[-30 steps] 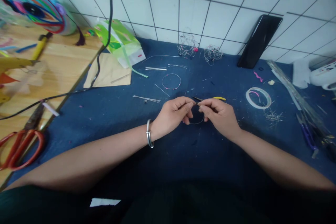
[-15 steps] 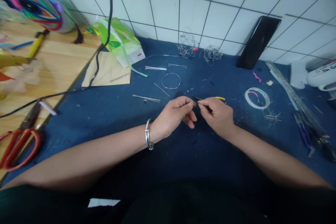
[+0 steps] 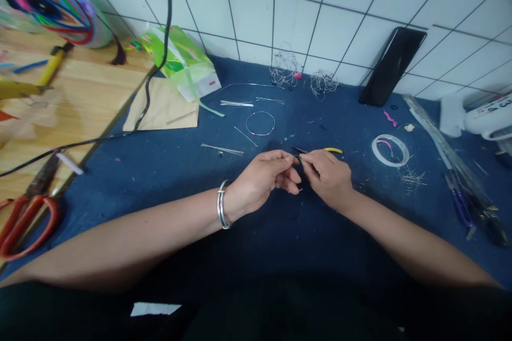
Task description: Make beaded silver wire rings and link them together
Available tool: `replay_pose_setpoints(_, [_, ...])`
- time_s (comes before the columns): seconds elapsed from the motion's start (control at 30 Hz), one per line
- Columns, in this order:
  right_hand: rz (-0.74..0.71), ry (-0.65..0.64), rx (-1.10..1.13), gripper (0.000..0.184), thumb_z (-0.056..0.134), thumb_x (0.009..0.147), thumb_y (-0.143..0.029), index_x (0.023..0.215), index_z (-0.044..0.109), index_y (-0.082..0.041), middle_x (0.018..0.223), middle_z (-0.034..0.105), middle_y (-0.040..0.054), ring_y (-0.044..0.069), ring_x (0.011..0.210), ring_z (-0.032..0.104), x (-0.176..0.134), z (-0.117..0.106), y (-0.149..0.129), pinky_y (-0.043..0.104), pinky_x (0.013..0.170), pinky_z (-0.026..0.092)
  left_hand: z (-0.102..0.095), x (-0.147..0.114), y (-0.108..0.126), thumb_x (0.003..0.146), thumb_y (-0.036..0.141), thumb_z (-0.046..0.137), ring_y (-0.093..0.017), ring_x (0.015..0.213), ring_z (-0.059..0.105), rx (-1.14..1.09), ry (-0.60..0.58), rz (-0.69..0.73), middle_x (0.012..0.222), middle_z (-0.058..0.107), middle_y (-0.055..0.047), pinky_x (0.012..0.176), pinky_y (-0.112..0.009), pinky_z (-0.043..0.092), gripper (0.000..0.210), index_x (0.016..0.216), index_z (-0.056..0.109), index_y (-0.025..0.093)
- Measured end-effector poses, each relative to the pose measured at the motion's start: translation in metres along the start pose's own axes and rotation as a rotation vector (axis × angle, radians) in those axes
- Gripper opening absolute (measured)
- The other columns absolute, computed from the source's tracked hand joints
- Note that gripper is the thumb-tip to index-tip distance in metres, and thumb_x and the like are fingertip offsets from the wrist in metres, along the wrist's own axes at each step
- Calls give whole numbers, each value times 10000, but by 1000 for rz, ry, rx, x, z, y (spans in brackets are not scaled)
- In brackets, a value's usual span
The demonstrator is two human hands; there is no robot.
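Note:
My left hand [image 3: 266, 178] pinches something tiny and dark between thumb and forefinger, too small to name. Its other fingers curl loosely beneath. Opposite, my right hand [image 3: 328, 176] is closed in a pinch at the same spot, fingertips almost meeting the left ones; what it grips is hidden. Just behind the right hand lie yellow-handled pliers [image 3: 333, 150] with dark, pointed jaws, partly covered by the hand. Beyond my left hand, a thin wire ring [image 3: 261, 135] with small pink beads rests on the blue cloth, with short straight wires [image 3: 222, 149] nearby.
Tangled wire [image 3: 285, 69] lies by the tiled wall, where a black phone [image 3: 394, 66] leans. To the right are a clear roll [image 3: 390, 150], purple-handled pliers [image 3: 462, 205] and a white mug [image 3: 490, 117]. Red-handled scissors [image 3: 50, 229] and a black cable [image 3: 149, 96] are on the left.
My right hand has turned slightly, its fingers closing nearer to the left fingertips. My left hand stays in its pinch. The view has shifted a little; the things on the cloth lie as before.

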State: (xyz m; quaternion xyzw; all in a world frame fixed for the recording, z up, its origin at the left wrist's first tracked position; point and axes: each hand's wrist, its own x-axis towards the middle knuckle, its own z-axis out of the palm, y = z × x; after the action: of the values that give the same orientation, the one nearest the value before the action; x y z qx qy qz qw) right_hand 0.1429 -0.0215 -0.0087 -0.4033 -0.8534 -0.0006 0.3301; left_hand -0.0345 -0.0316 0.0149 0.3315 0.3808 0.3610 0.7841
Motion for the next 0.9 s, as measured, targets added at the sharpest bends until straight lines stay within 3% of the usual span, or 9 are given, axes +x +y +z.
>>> replay_pose_setpoints(0.6, [-72, -62, -124, 217, 439, 862, -149, 1028, 572, -191, 905, 651, 71, 171, 868, 603, -7, 1, 6, 304, 769, 499, 0, 0, 6, 871, 153, 472, -98, 469, 584, -183, 36, -112, 608, 622, -12, 563, -268, 495, 136, 837, 598, 115])
replay_pose_setpoints(0.77, [-143, -50, -174, 199, 468, 842, -140, 1011, 566, -182, 891, 646, 77, 178, 839, 607, -6, -1, 8, 304, 750, 513, -9, 3, 9, 833, 165, 518, -85, 438, 555, -93, -31, -86, 570, 600, 4, 523, -243, 470, 111, 805, 622, 136])
replay_pose_setpoints(0.9, [-184, -36, -78, 202, 485, 833, -127, 1012, 550, -192, 882, 645, 59, 161, 844, 612, -4, -4, 8, 289, 767, 524, -17, 6, 16, 810, 187, 566, -51, 376, 487, 30, -81, -99, 478, 533, 42, 641, -272, 510, 96, 761, 637, 146])
